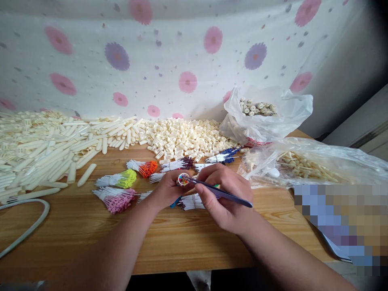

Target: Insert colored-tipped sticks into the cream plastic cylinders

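My left hand [168, 189] is closed around a small cream plastic tube [179, 182], its round open end facing me. Inside that end are small bits of several colours. Dark tweezers [228, 195] lie in my right hand [226, 194], pinched between thumb and fingers, with their tips at the mouth of the tube. Around my hands lie bundles of thin white sticks with coloured tips: orange [148, 168], yellow [129, 178], pink [123, 202] and dark blue [227, 155]. Other bundles are partly hidden behind my hands.
Slotted cream plastic pieces [184, 137] and long cream tubes [60, 149] are heaped at the back and left. A plastic bag [266, 125] of pale parts stands at back right, with a clear bag [315, 165] before it. A white hose [42, 216] curves at left.
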A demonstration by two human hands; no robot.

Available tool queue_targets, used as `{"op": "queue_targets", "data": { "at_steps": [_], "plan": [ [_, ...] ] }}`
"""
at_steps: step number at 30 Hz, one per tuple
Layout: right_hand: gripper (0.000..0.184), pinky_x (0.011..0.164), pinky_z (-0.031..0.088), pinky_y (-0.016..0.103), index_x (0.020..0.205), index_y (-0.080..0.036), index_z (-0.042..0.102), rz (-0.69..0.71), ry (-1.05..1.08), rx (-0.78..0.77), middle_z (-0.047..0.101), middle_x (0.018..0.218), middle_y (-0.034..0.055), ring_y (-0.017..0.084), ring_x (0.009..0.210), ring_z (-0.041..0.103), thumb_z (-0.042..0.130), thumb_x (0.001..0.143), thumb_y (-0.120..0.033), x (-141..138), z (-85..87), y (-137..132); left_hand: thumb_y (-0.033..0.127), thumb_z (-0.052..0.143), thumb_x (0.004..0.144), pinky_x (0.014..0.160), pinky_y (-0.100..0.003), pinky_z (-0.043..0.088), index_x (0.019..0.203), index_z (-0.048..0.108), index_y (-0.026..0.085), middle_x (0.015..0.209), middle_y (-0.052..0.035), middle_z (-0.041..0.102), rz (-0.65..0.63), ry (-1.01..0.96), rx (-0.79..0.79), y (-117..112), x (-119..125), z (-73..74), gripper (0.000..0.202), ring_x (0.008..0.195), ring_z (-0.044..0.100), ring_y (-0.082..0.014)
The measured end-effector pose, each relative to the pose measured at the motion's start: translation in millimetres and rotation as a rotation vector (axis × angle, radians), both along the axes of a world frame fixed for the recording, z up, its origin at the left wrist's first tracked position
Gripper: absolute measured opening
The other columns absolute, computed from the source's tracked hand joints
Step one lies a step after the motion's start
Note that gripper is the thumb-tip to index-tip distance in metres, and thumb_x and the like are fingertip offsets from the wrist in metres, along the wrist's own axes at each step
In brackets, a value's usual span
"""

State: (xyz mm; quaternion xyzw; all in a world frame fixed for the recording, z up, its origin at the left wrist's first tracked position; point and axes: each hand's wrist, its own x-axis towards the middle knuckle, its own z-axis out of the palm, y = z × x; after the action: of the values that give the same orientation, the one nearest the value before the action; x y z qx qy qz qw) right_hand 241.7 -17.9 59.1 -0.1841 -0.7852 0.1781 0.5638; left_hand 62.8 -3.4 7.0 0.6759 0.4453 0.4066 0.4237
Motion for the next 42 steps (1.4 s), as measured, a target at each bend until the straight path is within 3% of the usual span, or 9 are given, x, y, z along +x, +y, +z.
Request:
{"op": "queue_targets", "data": {
  "at_steps": [16,20,25,42],
  "plan": [
    [0.013,0.058,0.049,0.025,0.076,-0.021,0.047,-0.027,-0.053,0.09,0.061,0.075,0.0038,0.013,0.068,0.06,0.054,0.082,-0.012,2.1,-1.0,-0.9,0.042,0.061,0.075,0.054,-0.026,0.033,0.057,0.043,0.019,0.057,0.0038,0.04,-0.005,0.051,0.032,-1.9,1.1,3.1,0.034,0.057,0.038,-0.0124],
    [0.012,0.059,0.05,0.024,0.076,-0.021,0.048,-0.04,-0.056,0.082,0.062,0.075,0.003,0.012,0.067,0.06,0.054,0.083,-0.012,0.4,-2.4,-1.7,0.04,0.057,0.078,0.053,-0.025,0.03,0.054,0.039,0.019,0.056,0.0045,0.036,0.039,0.099,0.158,-1.2,2.9,4.2,0.036,0.056,0.035,-0.0118],
    [0.012,0.061,0.051,0.024,0.078,-0.02,0.049,-0.037,-0.035,0.091,0.063,0.076,0.0044,0.012,0.069,0.06,0.054,0.083,-0.011,-1.9,-3.8,-1.0,0.034,0.055,0.08,0.056,-0.025,0.032,0.059,0.046,0.018,0.06,0.0036,0.041,0.126,0.138,0.297,-0.5,3.1,3.1,0.028,0.059,0.039,-0.0124],
    [0.012,0.059,0.05,0.023,0.074,-0.017,0.051,-0.031,0.028,0.138,0.064,0.072,0.0058,0.012,0.067,0.061,0.058,0.079,-0.009,0.9,-0.6,-0.3,0.044,0.055,0.079,0.055,-0.025,0.031,0.058,0.042,0.018,0.059,0.004,0.039,0.057,0.097,0.124,-1.4,2.5,4.7,0.036,0.059,0.038,-0.0118]
  ]
}}
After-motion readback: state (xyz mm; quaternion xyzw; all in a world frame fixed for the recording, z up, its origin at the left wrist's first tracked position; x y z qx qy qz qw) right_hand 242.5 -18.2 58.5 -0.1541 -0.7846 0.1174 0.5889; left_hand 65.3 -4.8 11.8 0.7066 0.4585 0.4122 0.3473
